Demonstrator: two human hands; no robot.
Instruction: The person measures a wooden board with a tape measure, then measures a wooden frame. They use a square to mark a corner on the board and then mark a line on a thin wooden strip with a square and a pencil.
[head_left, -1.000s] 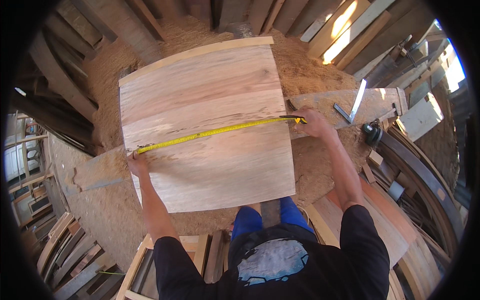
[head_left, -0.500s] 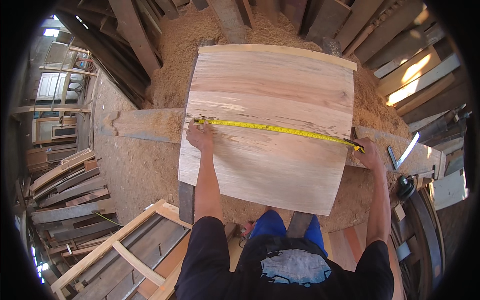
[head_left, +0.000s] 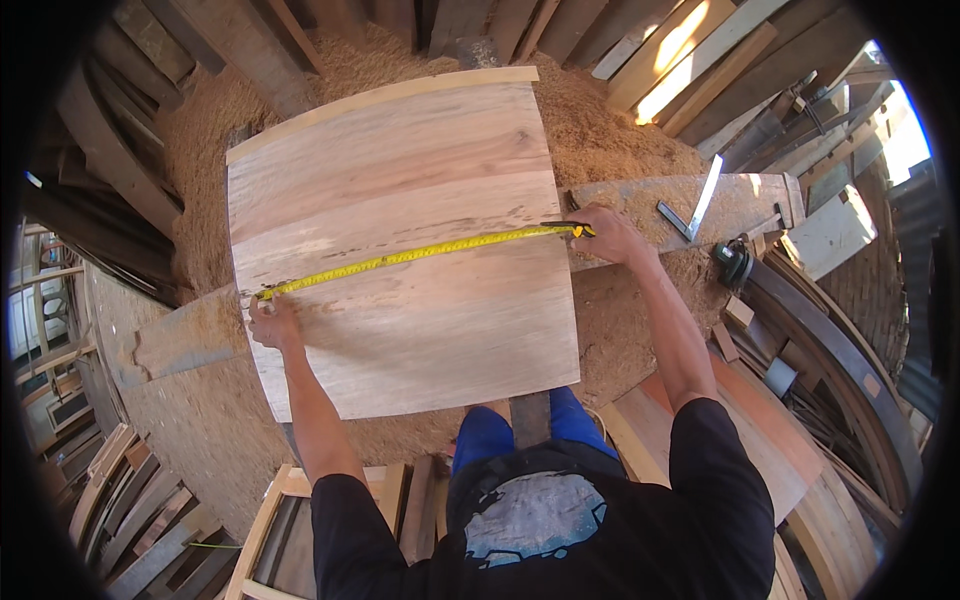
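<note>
A yellow tape measure (head_left: 410,254) is stretched straight across a wide, pale wooden panel (head_left: 440,330). At the panel's left edge, my left hand (head_left: 274,322) pinches the tape's end between closed fingers. My right hand (head_left: 612,234) is closed around the black and yellow tape case just past the panel's right edge; the fingers cover much of the case. Along the panel's far edge runs a lighter wood strip (head_left: 390,103). Dark stains and streaks mark the wood near the tape.
Under the panel a sawdust-covered plank (head_left: 195,335) juts out on both sides. A try square (head_left: 695,205) lies on its right end, with a dark green power tool (head_left: 733,262) nearby. Planks lean all around, and a wooden frame (head_left: 262,530) stands at lower left.
The view has turned to the right, so the panel appears shifted left and tilted. Both hands keep their hold on the tape, which stays stretched across the panel.
</note>
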